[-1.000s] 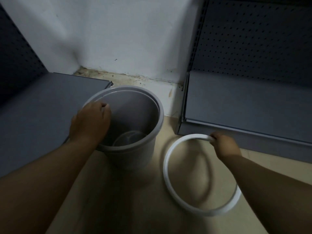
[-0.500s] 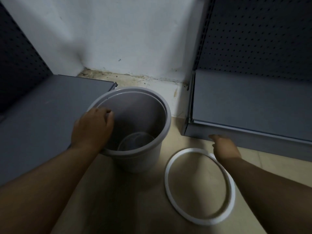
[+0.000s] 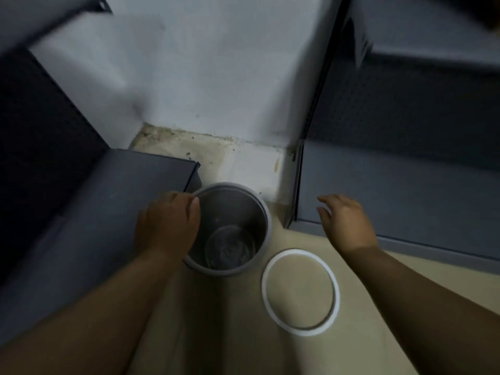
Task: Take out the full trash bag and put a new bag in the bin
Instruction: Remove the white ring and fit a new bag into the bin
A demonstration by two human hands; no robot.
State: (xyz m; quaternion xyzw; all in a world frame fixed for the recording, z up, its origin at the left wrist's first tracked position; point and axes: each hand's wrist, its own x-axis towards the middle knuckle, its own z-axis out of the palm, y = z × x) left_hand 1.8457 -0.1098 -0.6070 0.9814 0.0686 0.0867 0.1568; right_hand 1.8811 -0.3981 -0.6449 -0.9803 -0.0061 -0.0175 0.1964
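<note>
A round grey bin (image 3: 259, 212) stands on the beige floor in a corner, with no bag in it; its bare bottom shows. My left hand (image 3: 167, 223) grips the bin's left rim, fingers curled over the edge. A white plastic ring (image 3: 301, 291) lies flat on the floor to the right of the bin. Above the ring, my right hand (image 3: 345, 221) hovers near the shelf edge, fingers spread, holding nothing. No trash bag is in view.
Grey metal shelving flanks the corner: a low shelf (image 3: 81, 212) on the left and another (image 3: 405, 190) on the right, both with dark pegboard backs. A white wall (image 3: 205, 77) with a dirty base stands behind. The floor strip between them is narrow.
My right hand let go of the white ring, which now lies flat on the floor, and lifted away. The view pulled back and up. The left hand kept its hold on the bin rim.
</note>
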